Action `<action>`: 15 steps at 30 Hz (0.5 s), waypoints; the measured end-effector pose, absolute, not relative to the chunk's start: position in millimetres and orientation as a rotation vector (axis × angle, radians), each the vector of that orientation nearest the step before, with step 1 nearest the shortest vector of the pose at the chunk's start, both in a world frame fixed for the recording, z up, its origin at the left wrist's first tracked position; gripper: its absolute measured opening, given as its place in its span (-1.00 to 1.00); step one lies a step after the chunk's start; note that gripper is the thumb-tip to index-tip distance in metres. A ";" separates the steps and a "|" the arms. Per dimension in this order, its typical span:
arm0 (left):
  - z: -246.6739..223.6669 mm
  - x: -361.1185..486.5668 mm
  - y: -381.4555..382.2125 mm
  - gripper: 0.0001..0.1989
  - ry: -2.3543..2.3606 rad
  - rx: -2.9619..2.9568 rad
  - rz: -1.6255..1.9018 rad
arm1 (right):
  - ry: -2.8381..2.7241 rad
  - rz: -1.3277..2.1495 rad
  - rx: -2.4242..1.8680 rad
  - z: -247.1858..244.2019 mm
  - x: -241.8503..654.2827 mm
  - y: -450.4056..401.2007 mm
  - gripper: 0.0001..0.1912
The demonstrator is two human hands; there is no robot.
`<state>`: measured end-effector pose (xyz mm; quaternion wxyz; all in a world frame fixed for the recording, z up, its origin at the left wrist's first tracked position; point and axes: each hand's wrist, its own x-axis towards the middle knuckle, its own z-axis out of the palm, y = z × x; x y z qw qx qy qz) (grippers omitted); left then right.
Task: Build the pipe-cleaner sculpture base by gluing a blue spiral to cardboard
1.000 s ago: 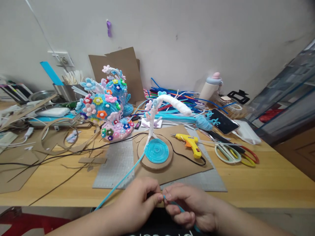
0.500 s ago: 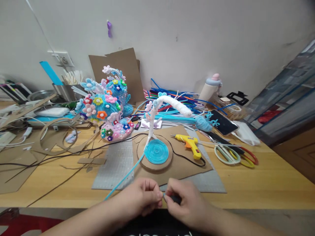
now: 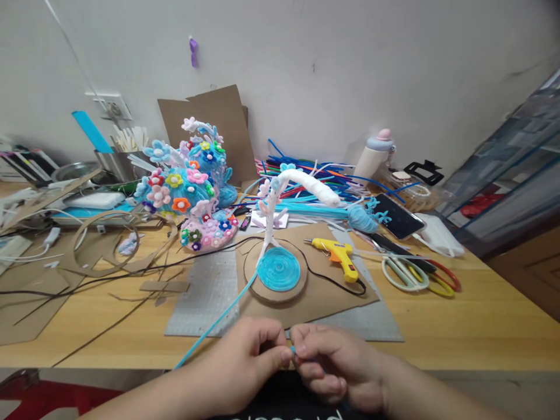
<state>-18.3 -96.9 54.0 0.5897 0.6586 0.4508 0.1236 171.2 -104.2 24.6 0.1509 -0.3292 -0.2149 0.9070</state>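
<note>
At the table's front edge my left hand (image 3: 258,361) and my right hand (image 3: 339,364) meet fingertip to fingertip, both pinched. A small end of light-blue pipe cleaner (image 3: 293,349) shows between them. Beyond them stands a round cardboard base (image 3: 251,286) with a coiled blue disc (image 3: 279,269) on it. A white wrapped stem (image 3: 270,219) rises from the base and arches to the right, with small flowers on it. One blue pipe cleaner strand (image 3: 214,322) runs from the coil toward the lower left and passes behind my left forearm.
A yellow glue gun (image 3: 339,254) lies on cardboard right of the base, its black cord trailing. Scissors (image 3: 405,274), a phone (image 3: 396,216) and a bottle (image 3: 371,154) are farther right. A flower-covered piece (image 3: 179,192) stands left, before bundled pipe cleaners (image 3: 306,181).
My right hand has turned, and its lower fingers have loosened and moved downward. The fingertips stay together. The blue strand's visible lower part has shifted slightly left.
</note>
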 end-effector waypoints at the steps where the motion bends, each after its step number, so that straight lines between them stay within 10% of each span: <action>1: 52.8 -18.6 -96.9 -0.70 1.012 1.439 0.293 | -0.721 2.525 -0.966 24.2 170.1 -105.7 -0.77; 9: 42.0 -14.6 -90.2 -0.65 0.919 1.017 0.247 | -2.371 0.758 -0.832 36.9 179.6 -103.4 -0.78; 15: 46.2 -16.5 -95.5 -0.66 1.039 1.372 0.333 | -1.470 2.128 -1.208 28.0 173.0 -100.4 -0.80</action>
